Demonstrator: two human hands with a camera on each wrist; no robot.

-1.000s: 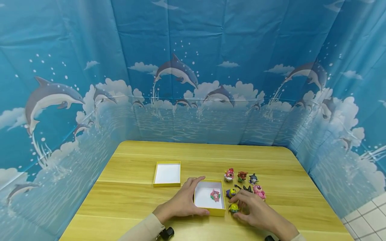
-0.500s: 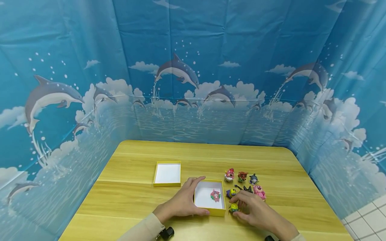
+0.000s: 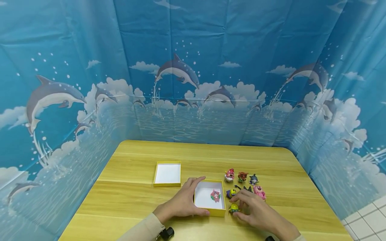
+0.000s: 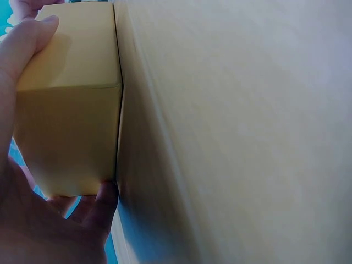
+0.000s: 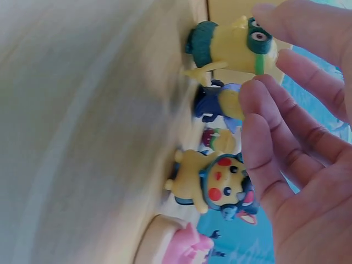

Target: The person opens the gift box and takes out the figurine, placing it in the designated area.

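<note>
In the head view my left hand point(image 3: 184, 201) grips the left side of an open yellow box point(image 3: 217, 212), thumb at its front wall and fingers toward the back. The left wrist view shows the thumb point(image 4: 41, 33) on one wall and fingertips at the far edge. A pink starfish figurine point(image 3: 215, 195) lies inside. My right hand point(image 3: 256, 211) is just right of the box, thumb and index finger at the head of a small yellow minion figurine point(image 3: 233, 208) that stands on the table. In the right wrist view the minion's goggles point(image 5: 258, 37) show beside the thumb; its other fingers are bent and hold nothing.
A shallow yellow box lid point(image 3: 167, 173) with a white inside lies to the left. Behind the right hand stand several figurines, among them a blue-and-yellow one point(image 3: 231, 193), a pink bear point(image 3: 259, 191) and a red-brown one point(image 3: 242, 176). A dolphin-print curtain point(image 3: 193, 124) surrounds the wooden table point(image 3: 126, 201).
</note>
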